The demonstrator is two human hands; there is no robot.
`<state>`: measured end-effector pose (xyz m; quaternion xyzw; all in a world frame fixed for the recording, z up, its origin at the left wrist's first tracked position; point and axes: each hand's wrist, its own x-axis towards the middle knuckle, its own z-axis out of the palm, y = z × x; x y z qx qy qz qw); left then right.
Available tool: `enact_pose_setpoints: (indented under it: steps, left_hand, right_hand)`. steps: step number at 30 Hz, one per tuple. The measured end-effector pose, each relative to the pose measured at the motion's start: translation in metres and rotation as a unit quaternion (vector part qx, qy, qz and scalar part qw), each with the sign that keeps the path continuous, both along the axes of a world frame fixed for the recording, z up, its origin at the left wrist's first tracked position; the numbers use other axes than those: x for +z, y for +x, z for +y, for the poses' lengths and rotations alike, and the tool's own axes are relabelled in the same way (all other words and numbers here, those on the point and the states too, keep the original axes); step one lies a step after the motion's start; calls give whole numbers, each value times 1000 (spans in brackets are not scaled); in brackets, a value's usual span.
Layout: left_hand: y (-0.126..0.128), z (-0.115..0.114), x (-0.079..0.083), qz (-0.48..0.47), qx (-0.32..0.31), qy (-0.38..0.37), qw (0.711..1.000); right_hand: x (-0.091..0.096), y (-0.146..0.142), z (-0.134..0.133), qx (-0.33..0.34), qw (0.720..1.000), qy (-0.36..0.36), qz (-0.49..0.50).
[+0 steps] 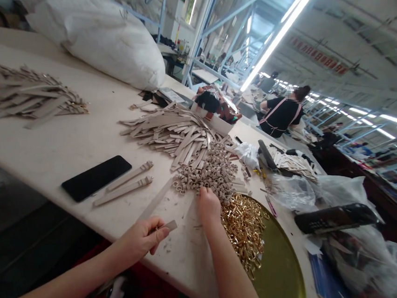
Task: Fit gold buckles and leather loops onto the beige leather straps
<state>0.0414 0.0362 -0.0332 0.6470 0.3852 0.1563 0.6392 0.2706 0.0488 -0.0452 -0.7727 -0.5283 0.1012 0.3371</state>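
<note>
My left hand (149,238) is closed near the table's front edge, pinching a beige strap (171,225) whose short end sticks out past the thumb. At the near edge of a heap of small beige loops (214,167), the curled fingers of my right hand (209,207) touch the loops. What sits between those fingertips is hidden. Beside my right wrist, gold-coloured metal buckles (245,228) lie piled on a round golden tray (286,274). Two straps with loops on them (124,191) rest left of my hands. Behind the loops spreads a pile of beige straps (175,130).
A black phone (96,177) lies on the table at left. More straps (24,92) and a big white sack (100,32) are farther left. On the right are a dark cylinder (335,218), plastic bags (341,195) and a blue booklet (337,289). A person (282,112) stands beyond.
</note>
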Motion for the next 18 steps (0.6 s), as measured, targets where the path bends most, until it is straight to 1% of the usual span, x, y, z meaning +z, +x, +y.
enact_pose_setpoints:
  steps: [2,4,7,9,10,11,12,13,14,15,16,18]
  left_hand:
    - [0,3,0,-1,0,-7,1000]
    - [0,6,0,0,10,-1,1000]
    - [3,10,0,-2,36,32,999]
    - [5,12,3,-4,54,60,997]
    - [6,12,5,-4,59,72,996]
    - [7,12,7,-4,59,83,995]
    - [6,10,10,-4,50,93,994]
    - [5,8,13,-2,36,101,994]
    - [3,5,16,3,18,106,994]
    - [1,1,19,10,0,108,994]
    - [-2,-3,20,20,-15,110,994]
    - [-8,-10,23,40,-29,123,991]
  right_hand:
    - [-3,3,4,1,1000,0,15]
    - [-5,0,-1,-1,999,-2,37]
    - [-2,-13,-15,6,994,-20,105]
    - [4,-28,-26,32,985,-42,162]
    - [8,-36,-31,51,974,-56,215]
    - [13,-45,-37,71,954,-70,284]
    - [17,-53,-42,91,924,-85,362]
    - [21,-60,-47,105,887,-99,438]
    - [25,-66,-52,113,851,-111,501]
    - [28,-72,-56,116,824,-120,541]
    - [30,-76,-61,116,814,-126,555]
    - [33,-83,-69,112,819,-119,550]
